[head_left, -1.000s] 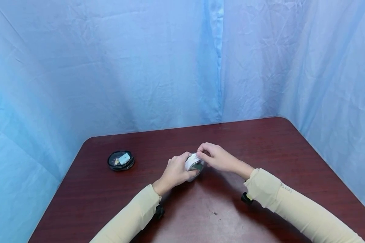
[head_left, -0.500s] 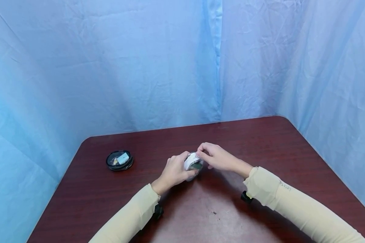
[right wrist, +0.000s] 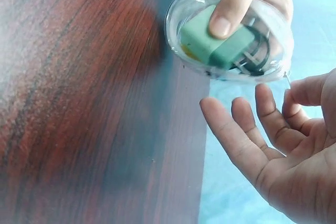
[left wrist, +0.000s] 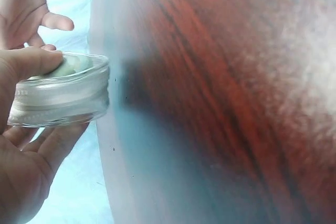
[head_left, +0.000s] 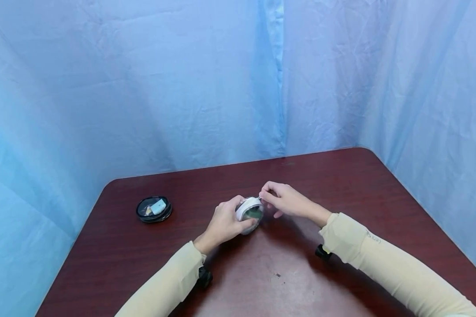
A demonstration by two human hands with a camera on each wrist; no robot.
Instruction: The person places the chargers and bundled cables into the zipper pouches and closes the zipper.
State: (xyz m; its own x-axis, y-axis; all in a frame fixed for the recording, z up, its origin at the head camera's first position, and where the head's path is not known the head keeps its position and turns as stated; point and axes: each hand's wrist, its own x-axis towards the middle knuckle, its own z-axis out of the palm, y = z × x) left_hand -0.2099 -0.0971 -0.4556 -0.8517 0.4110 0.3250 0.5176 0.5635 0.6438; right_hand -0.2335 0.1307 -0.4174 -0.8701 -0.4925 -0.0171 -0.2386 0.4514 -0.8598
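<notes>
A round clear pouch [head_left: 255, 223] with a white zipper band [head_left: 246, 204] is held up over the table. My left hand [head_left: 224, 222] grips it, thumb on the clear face and fingers underneath. Through the plastic, the right wrist view shows a green block like a charger [right wrist: 231, 51] and a dark coiled cable [right wrist: 261, 56]. At the pouch's right edge, my right hand [head_left: 288, 202] pinches the small zipper pull [right wrist: 287, 80] between thumb and index finger. Its other fingers spread loosely beneath.
A round black-rimmed pouch [head_left: 154, 209] with a pale blue item inside lies at the left of the dark red wooden table [head_left: 321, 176]. Light blue curtains [head_left: 206, 88] hang behind and along both sides.
The pouch has turned so more of its clear face shows. My right hand has shifted slightly right, away from the pouch, and the zipper pull now shows at its fingertips.
</notes>
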